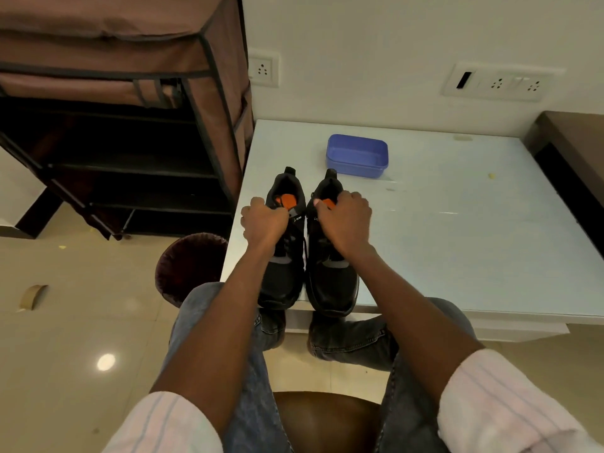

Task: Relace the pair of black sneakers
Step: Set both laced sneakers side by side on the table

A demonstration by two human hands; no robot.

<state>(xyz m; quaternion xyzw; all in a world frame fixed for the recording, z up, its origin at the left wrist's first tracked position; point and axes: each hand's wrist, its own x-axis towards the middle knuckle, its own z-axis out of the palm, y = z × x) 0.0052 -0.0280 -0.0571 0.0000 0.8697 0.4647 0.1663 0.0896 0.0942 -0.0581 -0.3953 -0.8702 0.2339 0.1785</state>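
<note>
Both sneakers (305, 256) stood before the blue tub (357, 155). The left hand (264, 222) and right hand (347, 217) each gripped one shoe's collar, fingers curled tight.

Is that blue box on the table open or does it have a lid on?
Open. The blue box has no lid on it; its inner floor and walls show, and nothing is visible inside.

2 sneakers (307, 250) side by side on table (457, 223), box (357, 155) behind.
</note>
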